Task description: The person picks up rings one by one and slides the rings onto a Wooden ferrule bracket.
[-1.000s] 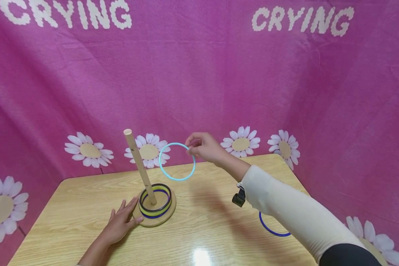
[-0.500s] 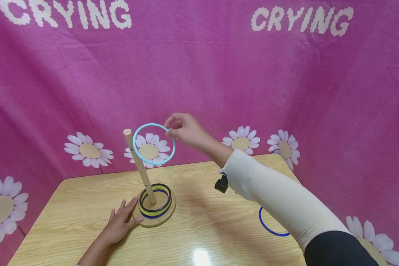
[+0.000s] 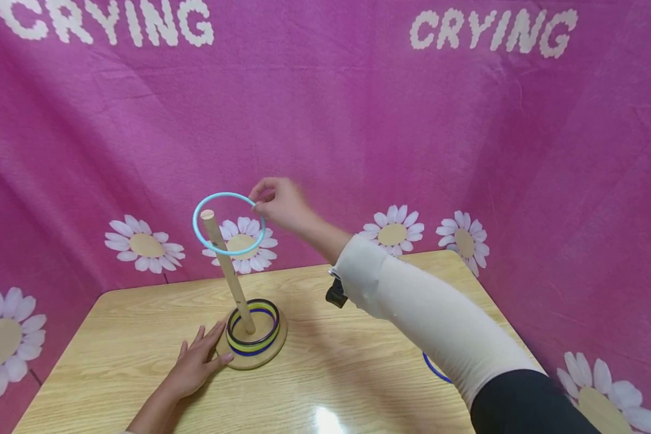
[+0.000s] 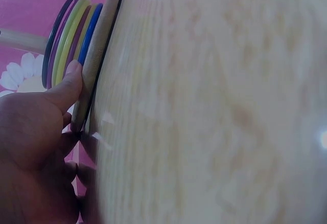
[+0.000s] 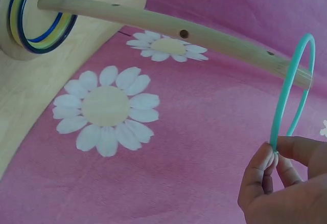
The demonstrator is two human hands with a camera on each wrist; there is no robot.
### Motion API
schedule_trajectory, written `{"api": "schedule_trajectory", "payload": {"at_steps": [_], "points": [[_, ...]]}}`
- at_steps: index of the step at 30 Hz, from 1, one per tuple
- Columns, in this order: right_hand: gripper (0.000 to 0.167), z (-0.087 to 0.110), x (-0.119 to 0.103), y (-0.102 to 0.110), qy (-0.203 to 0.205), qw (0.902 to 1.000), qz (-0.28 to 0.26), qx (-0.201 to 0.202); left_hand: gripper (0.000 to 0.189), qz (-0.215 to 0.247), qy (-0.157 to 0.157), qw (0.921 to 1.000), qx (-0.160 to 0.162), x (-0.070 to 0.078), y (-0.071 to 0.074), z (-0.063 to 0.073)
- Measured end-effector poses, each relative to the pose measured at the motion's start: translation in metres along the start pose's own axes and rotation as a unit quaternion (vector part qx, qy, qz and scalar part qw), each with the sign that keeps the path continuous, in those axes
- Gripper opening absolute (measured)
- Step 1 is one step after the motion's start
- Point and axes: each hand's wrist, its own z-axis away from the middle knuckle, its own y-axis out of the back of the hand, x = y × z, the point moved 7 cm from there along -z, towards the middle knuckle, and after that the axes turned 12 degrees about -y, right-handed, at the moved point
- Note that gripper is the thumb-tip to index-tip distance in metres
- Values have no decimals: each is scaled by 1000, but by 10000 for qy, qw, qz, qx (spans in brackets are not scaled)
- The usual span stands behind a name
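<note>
My right hand (image 3: 284,205) pinches a light-blue ring (image 3: 229,194) at its right side between thumb and fingers. The ring is tilted and goes round the very top of an upright wooden post (image 3: 233,286); in the right wrist view the post's tip reaches just through the turquoise-looking ring (image 5: 284,98). My left hand (image 3: 195,364) rests against the left side of the round wooden base (image 3: 249,363), fingers spread, thumb along its near edge. Several stacked rings (image 4: 64,45), black, purple, yellow and blue among them, lie around the post's foot.
A dark-blue ring (image 3: 435,371) lies on the wooden table (image 3: 358,361) at the right, partly hidden by my right sleeve (image 3: 412,307). Behind the table hangs a pink cloth (image 3: 325,120) with daisies and lettering.
My right hand has carried the light-blue ring left and up, from right of the post to around its top. My left hand and the stacked rings have stayed put.
</note>
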Motion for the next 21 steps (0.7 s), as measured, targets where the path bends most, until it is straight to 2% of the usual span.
{"api": "schedule_trajectory", "payload": {"at_steps": [10,21], "points": [[12,-7,41,-25,-539,9961,659,239,81,-57,106,9998,-157,1,0,0],[10,-3,102,-58,-688,9914,1046,375,81,-47,67,9999,-122,0,0,0]]}}
